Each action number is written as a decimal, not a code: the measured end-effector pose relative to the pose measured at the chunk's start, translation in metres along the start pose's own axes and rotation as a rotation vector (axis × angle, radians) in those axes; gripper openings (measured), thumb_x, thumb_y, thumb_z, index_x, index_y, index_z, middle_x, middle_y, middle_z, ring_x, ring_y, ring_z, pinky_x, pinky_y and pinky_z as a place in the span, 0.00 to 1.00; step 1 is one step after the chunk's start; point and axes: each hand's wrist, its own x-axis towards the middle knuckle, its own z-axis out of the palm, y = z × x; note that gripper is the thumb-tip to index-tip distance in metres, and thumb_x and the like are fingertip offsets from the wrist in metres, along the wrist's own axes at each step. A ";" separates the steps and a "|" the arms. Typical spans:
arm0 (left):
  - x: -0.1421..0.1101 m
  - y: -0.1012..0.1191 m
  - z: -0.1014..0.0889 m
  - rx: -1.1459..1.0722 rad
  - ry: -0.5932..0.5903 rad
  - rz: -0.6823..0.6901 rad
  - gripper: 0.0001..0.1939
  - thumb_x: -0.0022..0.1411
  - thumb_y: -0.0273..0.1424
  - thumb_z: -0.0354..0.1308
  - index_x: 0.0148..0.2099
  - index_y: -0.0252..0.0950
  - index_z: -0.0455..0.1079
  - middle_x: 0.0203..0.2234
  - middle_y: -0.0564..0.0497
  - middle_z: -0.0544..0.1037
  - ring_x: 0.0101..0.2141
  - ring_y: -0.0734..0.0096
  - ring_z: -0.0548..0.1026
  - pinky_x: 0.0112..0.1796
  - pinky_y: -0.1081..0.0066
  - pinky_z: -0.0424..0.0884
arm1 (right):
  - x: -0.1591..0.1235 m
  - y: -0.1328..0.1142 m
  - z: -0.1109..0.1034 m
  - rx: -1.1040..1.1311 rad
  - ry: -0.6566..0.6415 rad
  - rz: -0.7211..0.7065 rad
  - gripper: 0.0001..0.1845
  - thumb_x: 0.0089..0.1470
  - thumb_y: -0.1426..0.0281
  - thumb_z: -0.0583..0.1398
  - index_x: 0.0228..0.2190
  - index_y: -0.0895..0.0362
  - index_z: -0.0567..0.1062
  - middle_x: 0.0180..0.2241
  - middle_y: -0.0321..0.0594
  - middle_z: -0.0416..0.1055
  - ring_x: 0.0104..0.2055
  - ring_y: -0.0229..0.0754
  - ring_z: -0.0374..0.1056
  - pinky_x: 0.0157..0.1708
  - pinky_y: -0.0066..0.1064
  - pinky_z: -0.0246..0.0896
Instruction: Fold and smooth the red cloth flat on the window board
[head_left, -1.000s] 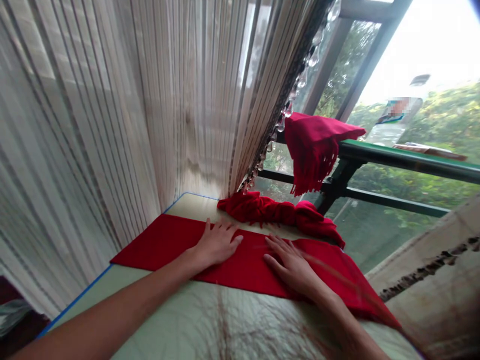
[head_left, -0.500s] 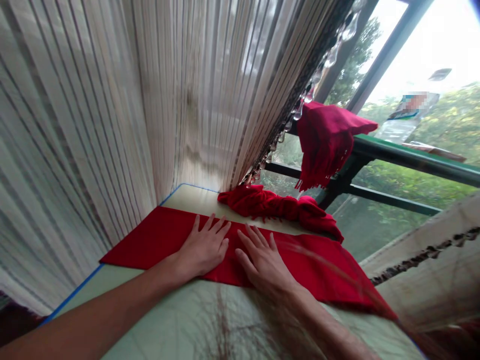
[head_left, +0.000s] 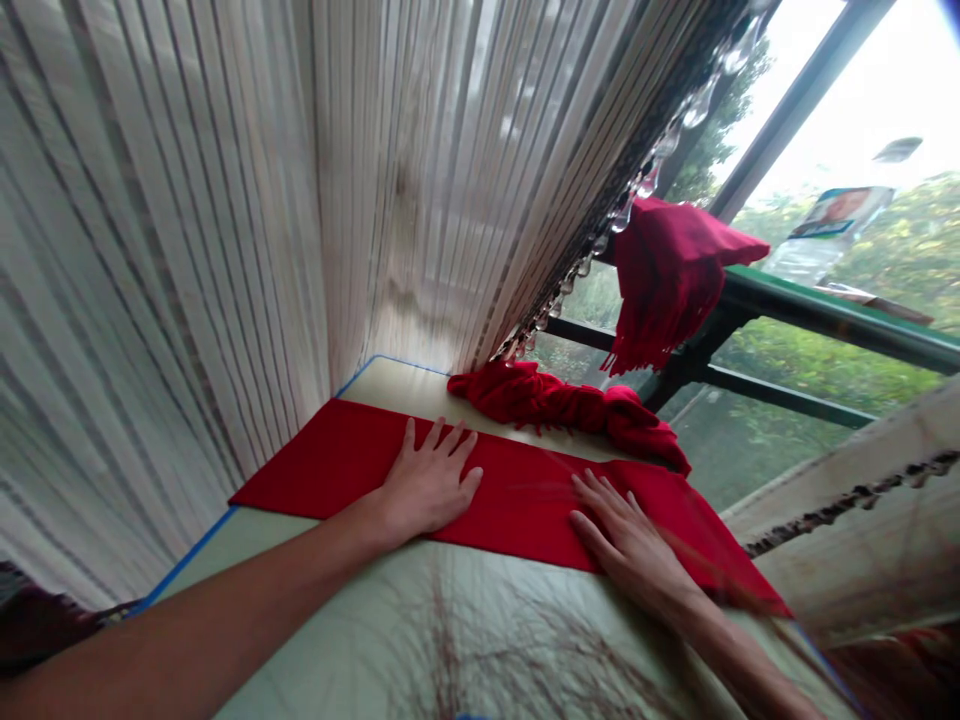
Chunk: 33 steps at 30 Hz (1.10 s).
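Note:
A long red cloth (head_left: pixel 525 500), folded into a flat band, lies across the pale table (head_left: pixel 465 620). My left hand (head_left: pixel 431 485) rests palm down on it, left of its middle, with the fingers spread. Further right, my right hand (head_left: pixel 630 540) also lies flat on the cloth, fingers stretched out and slightly apart. Neither hand grips anything. Just behind the band, a bunched red fabric (head_left: pixel 570 400) with a bit of fringe lies along the table's far edge.
Striped string curtains (head_left: pixel 405 200) with a beaded trim (head_left: pixel 600 245) hang on the left and behind. A fringed red scarf (head_left: pixel 667 280) drapes over the dark green window rail (head_left: pixel 840 315). A clear package (head_left: pixel 832 230) stands above the rail. Hair strands blur the foreground.
My right hand has slid to the right along the red cloth, away from my left hand. The left stays at nearly the same place on the cloth. The view has shifted slightly.

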 end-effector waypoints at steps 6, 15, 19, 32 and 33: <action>-0.002 0.001 -0.001 0.008 0.007 0.002 0.31 0.71 0.44 0.42 0.71 0.37 0.54 0.69 0.46 0.54 0.68 0.45 0.49 0.63 0.34 0.38 | 0.034 -0.062 0.001 0.048 0.003 -0.098 0.36 0.66 0.46 0.42 0.67 0.50 0.54 0.72 0.41 0.42 0.73 0.49 0.34 0.70 0.55 0.34; -0.001 0.000 0.004 -0.011 0.038 0.010 0.32 0.71 0.43 0.41 0.71 0.35 0.54 0.69 0.47 0.54 0.68 0.44 0.49 0.63 0.33 0.38 | 0.062 -0.093 0.024 0.037 -0.053 -0.224 0.31 0.68 0.53 0.41 0.67 0.49 0.54 0.71 0.36 0.45 0.73 0.44 0.36 0.71 0.48 0.29; 0.000 0.000 0.005 -0.027 0.029 -0.002 0.32 0.71 0.44 0.42 0.71 0.36 0.54 0.69 0.48 0.54 0.68 0.45 0.48 0.63 0.34 0.37 | 0.059 -0.040 0.015 0.000 -0.043 -0.112 0.34 0.66 0.51 0.42 0.67 0.53 0.55 0.71 0.41 0.44 0.73 0.50 0.36 0.70 0.51 0.32; -0.002 0.001 -0.001 -0.022 -0.006 -0.003 0.31 0.72 0.44 0.41 0.72 0.38 0.52 0.69 0.48 0.54 0.69 0.48 0.48 0.64 0.36 0.37 | 0.061 -0.047 0.007 -0.011 -0.031 -0.179 0.35 0.67 0.48 0.42 0.68 0.48 0.50 0.72 0.38 0.37 0.73 0.48 0.29 0.70 0.55 0.31; -0.002 0.001 -0.002 -0.019 -0.011 -0.006 0.31 0.72 0.44 0.41 0.72 0.38 0.52 0.69 0.48 0.54 0.69 0.48 0.48 0.64 0.36 0.37 | 0.061 -0.049 0.011 -0.008 -0.045 -0.199 0.35 0.67 0.48 0.42 0.68 0.48 0.51 0.72 0.38 0.38 0.73 0.48 0.30 0.70 0.55 0.32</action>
